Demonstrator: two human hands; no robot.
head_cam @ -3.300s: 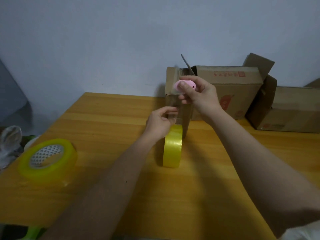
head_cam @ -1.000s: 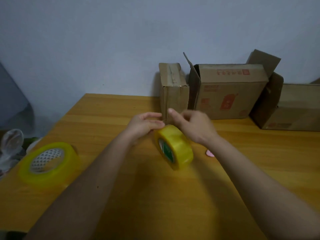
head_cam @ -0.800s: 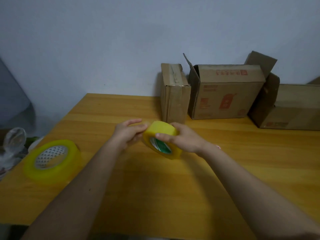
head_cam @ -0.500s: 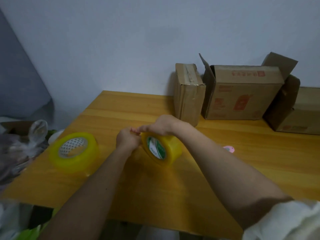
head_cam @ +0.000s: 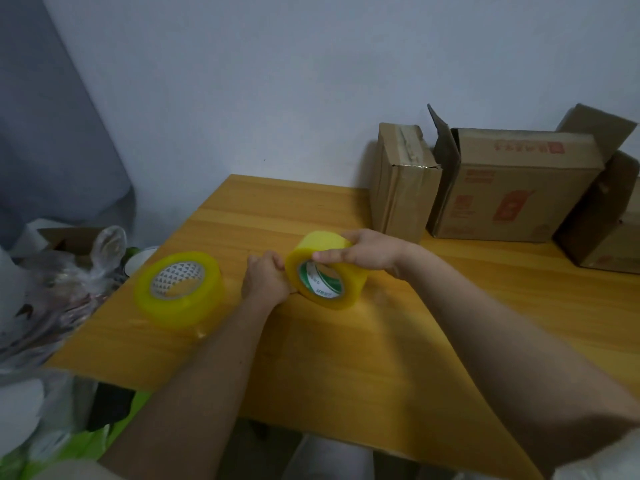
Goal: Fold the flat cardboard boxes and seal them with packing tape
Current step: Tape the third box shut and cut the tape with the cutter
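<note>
A yellow tape roll (head_cam: 329, 271) with a green-printed core stands tilted on the wooden table (head_cam: 346, 358). My right hand (head_cam: 367, 252) grips it from above, thumb on its near rim. My left hand (head_cam: 266, 280) is closed against the roll's left edge; its fingertips are hidden, so I cannot tell if they pinch the tape end. A small taped cardboard box (head_cam: 401, 181) stands upright at the back by the wall. Next to it sits a larger box (head_cam: 512, 188) with open flaps.
A second, wider yellow tape roll (head_cam: 178, 287) lies flat on the table's left part. Another cardboard box (head_cam: 613, 230) sits at the far right. Plastic bags and clutter (head_cam: 52, 289) lie off the table's left edge. A grey curtain hangs at left.
The pink cutter left my right hand and lies out of view now. Both hands came down from the small box to the tape roll, which shifted left. The view turned left.
</note>
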